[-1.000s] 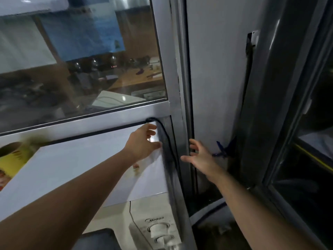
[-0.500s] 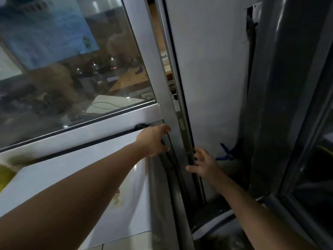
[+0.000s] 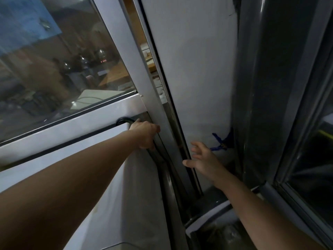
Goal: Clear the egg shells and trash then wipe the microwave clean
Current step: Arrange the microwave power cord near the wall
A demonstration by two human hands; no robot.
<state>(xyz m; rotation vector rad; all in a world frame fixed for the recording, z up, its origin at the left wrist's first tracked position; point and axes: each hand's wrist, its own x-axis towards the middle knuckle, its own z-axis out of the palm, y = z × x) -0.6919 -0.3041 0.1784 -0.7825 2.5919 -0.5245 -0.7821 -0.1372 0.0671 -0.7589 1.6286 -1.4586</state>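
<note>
The white microwave (image 3: 72,170) fills the lower left; I see only its top and its right side. My left hand (image 3: 146,136) reaches to its back right corner, fingers curled over the edge. A black cable (image 3: 124,121) loops out from behind the microwave right there and runs down under my hand. My right hand (image 3: 203,159) hovers to the right of the microwave with fingers spread, thumb against the metal window frame (image 3: 153,98). No egg shells, trash or cloth are in view.
A glass window (image 3: 63,69) stands right behind the microwave. Right of the frame is a white wall panel (image 3: 198,69) with a blue clip (image 3: 220,143) low on it, then a dark post (image 3: 270,87). A narrow gap separates the microwave's side from the frame.
My left hand slid from the microwave's top to its back right corner and curled over the edge. The view swung right and closer, and the control panel dropped out of sight. My right hand stayed by the frame.
</note>
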